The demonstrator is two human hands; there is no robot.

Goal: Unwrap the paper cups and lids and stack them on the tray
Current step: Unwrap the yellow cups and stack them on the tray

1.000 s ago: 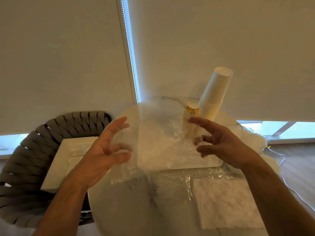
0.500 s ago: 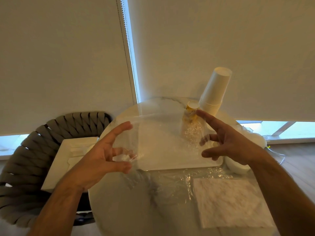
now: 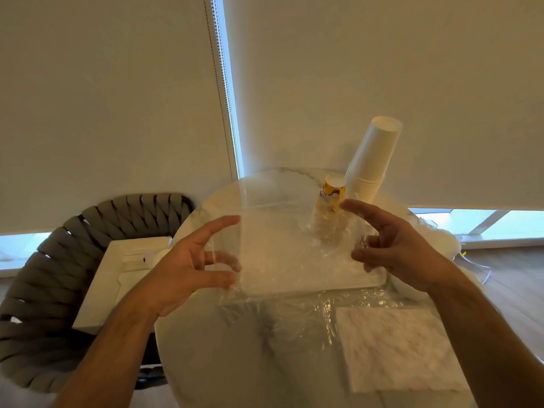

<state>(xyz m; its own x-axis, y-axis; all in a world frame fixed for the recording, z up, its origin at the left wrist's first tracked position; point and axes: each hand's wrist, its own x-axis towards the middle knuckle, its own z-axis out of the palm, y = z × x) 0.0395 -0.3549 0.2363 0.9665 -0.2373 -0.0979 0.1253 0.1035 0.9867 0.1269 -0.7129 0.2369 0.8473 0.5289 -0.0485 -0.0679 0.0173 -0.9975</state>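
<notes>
A clear plastic wrap (image 3: pixel 288 237) is stretched in the air between my two hands, above the white tray (image 3: pixel 368 282). My left hand (image 3: pixel 188 269) grips its left edge with curled fingers and thumb, the index finger pointing out. My right hand (image 3: pixel 394 248) pinches the right edge the same way. A tall stack of white paper cups (image 3: pixel 374 160) stands upside down, leaning, at the back right of the table. White lids (image 3: pixel 441 240) lie to the right, partly hidden by my right hand.
The round marble table (image 3: pixel 212 348) also holds a small yellow container (image 3: pixel 332 187), more crumpled plastic (image 3: pixel 309 313) and a patterned paper sheet (image 3: pixel 394 348) at the front right. A woven chair (image 3: pixel 35 275) with a white box (image 3: pixel 103 284) stands on the left. Window blinds hang behind.
Both hands have pulled the wrap a little higher and tauter, so its top edge now shows as a straight line. My right hand has shifted slightly to the right.
</notes>
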